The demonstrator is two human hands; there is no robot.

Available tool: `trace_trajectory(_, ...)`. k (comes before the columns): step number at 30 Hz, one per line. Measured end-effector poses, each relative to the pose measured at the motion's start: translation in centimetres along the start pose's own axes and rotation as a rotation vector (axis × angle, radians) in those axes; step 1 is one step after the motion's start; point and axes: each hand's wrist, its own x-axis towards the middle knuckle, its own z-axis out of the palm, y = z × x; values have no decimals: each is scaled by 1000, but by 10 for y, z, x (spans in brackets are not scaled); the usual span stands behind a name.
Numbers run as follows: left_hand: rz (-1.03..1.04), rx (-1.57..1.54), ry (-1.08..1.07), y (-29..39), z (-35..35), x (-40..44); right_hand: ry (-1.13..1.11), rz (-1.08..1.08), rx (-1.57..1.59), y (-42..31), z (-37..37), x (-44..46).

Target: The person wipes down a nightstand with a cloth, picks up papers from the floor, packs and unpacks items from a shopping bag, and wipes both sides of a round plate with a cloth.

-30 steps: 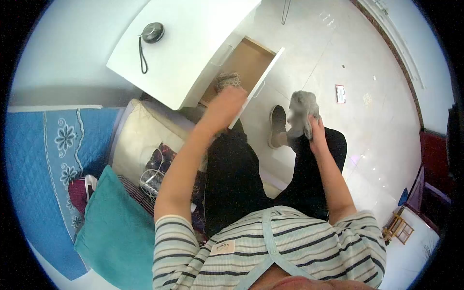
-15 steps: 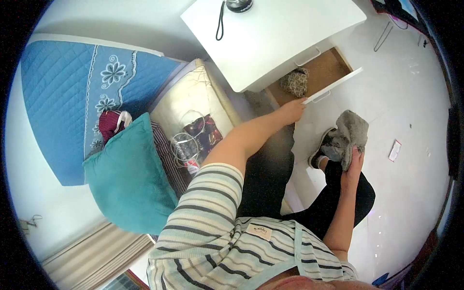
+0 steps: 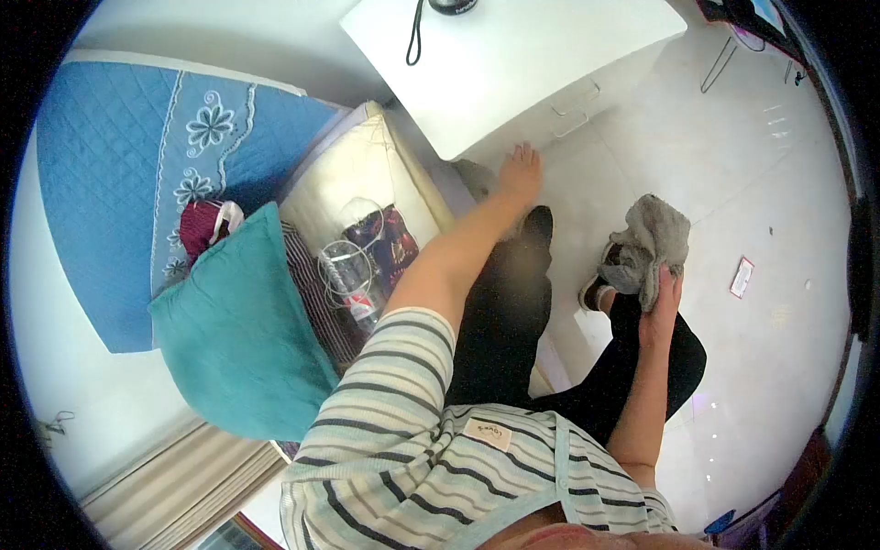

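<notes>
My left hand (image 3: 522, 174) is at the front of the white cabinet (image 3: 513, 73), its fingers stretched out and apart, holding nothing. It looks close to the lower drawer front, but I cannot tell whether it touches. The drawers are shut, with their handles (image 3: 570, 124) showing to the right of the hand. In my right hand (image 3: 662, 302) is a crumpled grey cloth (image 3: 658, 238), gripped at its lower end above my right shoe and the floor.
Left of me, a bed has a blue quilted cover (image 3: 101, 183), a teal pillow (image 3: 243, 339), a clear plastic bottle (image 3: 359, 298) and a white cable. A black strapped object (image 3: 454, 5) sits on the cabinet. A red-and-white packet (image 3: 742, 277) lies on the floor.
The open drawer, with a patterned cloth inside, has been pushed shut. My left hand has moved left and upward with it and let go of its front. My right hand still holds the grey cloth.
</notes>
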Motion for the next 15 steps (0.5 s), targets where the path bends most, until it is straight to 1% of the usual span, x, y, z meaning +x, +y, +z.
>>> trace_trajectory(1, -6, -13, -9, -2, -2, -4, 1, 8, -15, 0, -2, 0)
trace_trajectory(3, 31, -38, 98, -6, -3, -9, -17, -5, 2, 3, -6, 1)
trace_trajectory(4, 16, -133, 109, -8, 5, -5, -18, 0, -10, 3, -7, 1)
trace_trajectory(6, -20, -143, 101, -8, 14, 0, -36, -54, 24, 2, -5, 4)
trace_trajectory(8, -59, -148, 90, -7, 18, -2, -19, -61, 14, -2, -2, 4)
trace_trajectory(10, -153, -362, 60, -11, 2, -13, -22, -62, 7, -2, -1, 4)
trace_trajectory(12, -78, -469, -294, -21, -30, -15, -18, -105, -16, 8, -8, 17)
trace_trajectory(14, -38, -480, -144, -10, -58, -44, -74, -104, 5, 9, -5, 18)
trace_trajectory(15, -8, -520, -47, -1, -56, -55, -89, -122, 22, 11, -5, 17)
